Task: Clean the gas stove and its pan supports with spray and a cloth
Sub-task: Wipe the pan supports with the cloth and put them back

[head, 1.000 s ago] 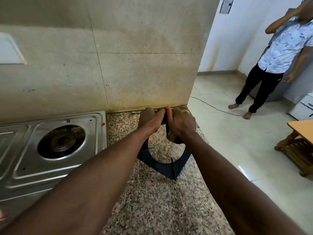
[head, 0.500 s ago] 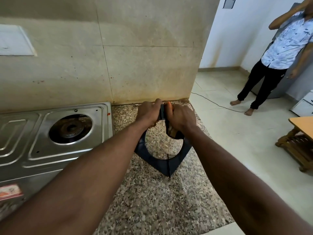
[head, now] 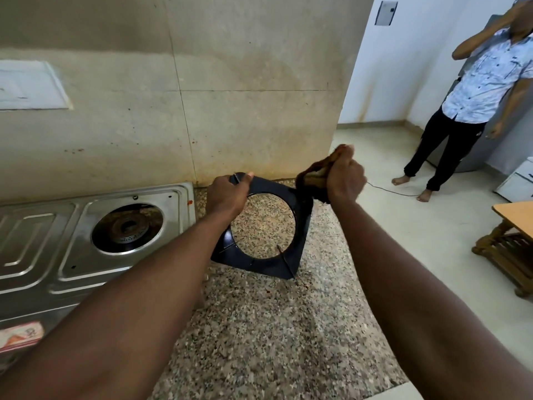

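The left hand is closing tightly on the upper left corner of the dark pan support, its fingers curling over the frame and its thumb lying along the top edge; the right hand is clenching into a fist round a bunched brown cloth, which is sticking out above the knuckles and towards the left hand. The lower part of the cloth is lying against the support's upper right corner, though I cannot tell how firmly it is pressing there; the two hands are staying apart, one at each upper corner.

The pan support, a square frame with a wide round opening and thin prongs pointing inward, is standing tilted below and between the hands, its lower edge resting on the speckled granite surface; the granite is showing through the opening.

To the left of the left hand the steel gas stove is sitting on the same surface, its burner lying bare in its round well; a pinkish label is showing on the stove's near edge.

Beyond the right hand a person in a pale patterned shirt and dark trousers is standing barefoot on the tiled floor, one arm raised; a thin cable is trailing across the floor just past the right hand's knuckles, and a wooden table is standing further right.
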